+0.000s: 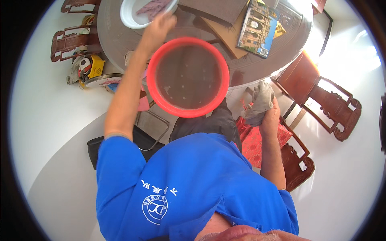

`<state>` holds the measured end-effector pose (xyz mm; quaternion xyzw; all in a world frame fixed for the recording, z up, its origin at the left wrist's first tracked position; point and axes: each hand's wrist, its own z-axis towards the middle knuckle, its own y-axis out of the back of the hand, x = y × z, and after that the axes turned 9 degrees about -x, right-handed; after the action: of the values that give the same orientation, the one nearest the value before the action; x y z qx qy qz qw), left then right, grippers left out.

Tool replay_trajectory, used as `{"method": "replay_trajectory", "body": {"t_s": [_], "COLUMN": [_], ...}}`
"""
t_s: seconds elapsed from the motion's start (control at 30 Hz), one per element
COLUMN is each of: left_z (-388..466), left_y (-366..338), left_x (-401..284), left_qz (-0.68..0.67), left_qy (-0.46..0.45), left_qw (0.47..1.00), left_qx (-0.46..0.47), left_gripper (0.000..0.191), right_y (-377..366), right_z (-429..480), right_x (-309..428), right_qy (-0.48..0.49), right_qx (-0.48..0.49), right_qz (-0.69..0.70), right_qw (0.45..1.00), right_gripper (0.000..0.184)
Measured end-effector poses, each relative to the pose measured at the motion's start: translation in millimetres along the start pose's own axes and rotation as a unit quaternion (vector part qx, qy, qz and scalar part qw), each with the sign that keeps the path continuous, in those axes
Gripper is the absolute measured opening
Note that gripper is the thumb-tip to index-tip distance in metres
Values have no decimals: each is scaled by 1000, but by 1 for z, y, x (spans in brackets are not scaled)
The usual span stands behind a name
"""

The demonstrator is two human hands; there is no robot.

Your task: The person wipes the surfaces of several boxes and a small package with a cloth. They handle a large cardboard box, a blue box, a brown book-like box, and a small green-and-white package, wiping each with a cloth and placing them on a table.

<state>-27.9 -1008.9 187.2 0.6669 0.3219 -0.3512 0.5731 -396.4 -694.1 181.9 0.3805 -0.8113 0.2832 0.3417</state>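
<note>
My left hand [162,24] is blurred and reaches over the near rim of a white basin [129,18]. A wet pink-purple patterned cloth [154,9] lies in that basin, just beyond my fingers; whether I hold any of it I cannot tell. Off to the right, below the table edge, my right hand [270,116] grips a bunched grey cloth [260,101]. Between my arms stands a round red plastic basin [153,90] of murky grey-brown water [188,76], with a few pale flecks on the surface.
A round table [113,36] holds a dark flat box [217,10], a cardboard sheet [218,39] and a picture-covered booklet [257,28]. Carved wooden chairs [328,105] stand around. A red patterned bag [253,147] is beside my right forearm. A metal-framed stool [153,129] stands at lower left.
</note>
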Motion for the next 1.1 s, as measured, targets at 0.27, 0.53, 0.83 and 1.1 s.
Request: {"method": "replay_trajectory", "body": {"t_s": [0.27,0.53,0.83,1.1], "left_z": [-285,-331,-432,-533], "left_y": [-5,-47,10,-25], "left_x": [80,15,42,56], "left_qz": [-193,-298,-340,-364], "left_qy": [235,208,254,340], "left_qw": [949,929,881,748], "left_qx": [-82,-67,-207,-439], "left_gripper": [42,47,55,52], "right_y": [-53,-152,-263,-336], "right_z": [15,-40,-104,-160], "right_x": [-4,0,-87,-167], "right_qy": [66,25,-65,-69], "right_qx": [63,213,432,611], "right_qz": [-119,-197,-368,-474], "right_qw": [989,957,821,631], "right_gripper": [35,46,50,54]}}
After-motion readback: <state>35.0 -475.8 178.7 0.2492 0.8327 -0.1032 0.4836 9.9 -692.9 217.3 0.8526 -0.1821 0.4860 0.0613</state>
